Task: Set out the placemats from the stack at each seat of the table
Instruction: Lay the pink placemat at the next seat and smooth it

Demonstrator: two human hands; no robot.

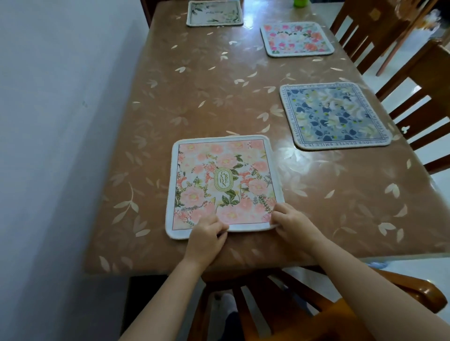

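I'm looking down on the table (194, 97), covered in a brown cloth with pale leaf prints, and four placemats lie on it. Right at the near edge lies the pink placemat (224, 182), peach roses with an oval "GARDEN" badge in the middle, flat on the cloth except along its near border. My left hand (207, 237) is on that near border, fingers curled over the hem and pinching it. My right hand (291, 222) grips the near right corner of the same mat, thumb on top, and the corner looks slightly lifted off the cloth. So both hands are closed on this one mat.

Along the right edge, the blue placemat (334, 114) sits flat, dark blue leaves and a ring of lettering round its border, well apart from the pink one. Further along that same right edge is the bright floral placemat (297, 39), pinks and oranges. At the far edge lies the pale leafy placemat (214, 13), partly cut off by the frame.

Wooden chairs (414, 80) stand along the right side, and another chair (280, 304) is tucked beneath my arms at the near edge. A green object (300, 3) peeks in at the far edge; I can't tell what it is.
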